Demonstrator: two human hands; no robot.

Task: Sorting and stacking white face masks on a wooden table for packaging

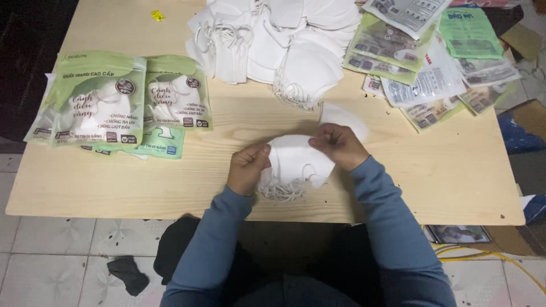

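White masks (298, 162) held by both hands.

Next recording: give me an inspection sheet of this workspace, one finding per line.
Surface: pale wooden table, bare along its near edge.
Job's things: small stack of white face masks held over the table, ear loops hanging below.
Clutter: loose mask pile at the far edge; filled green-and-white pouches far left; flat empty pouches far right; small yellow scrap.
Grips: left hand and right hand both pinch the stack.
Cables: yellow cable on the floor, right.
Surroundings: tiled floor with a dark cloth; cardboard at right.
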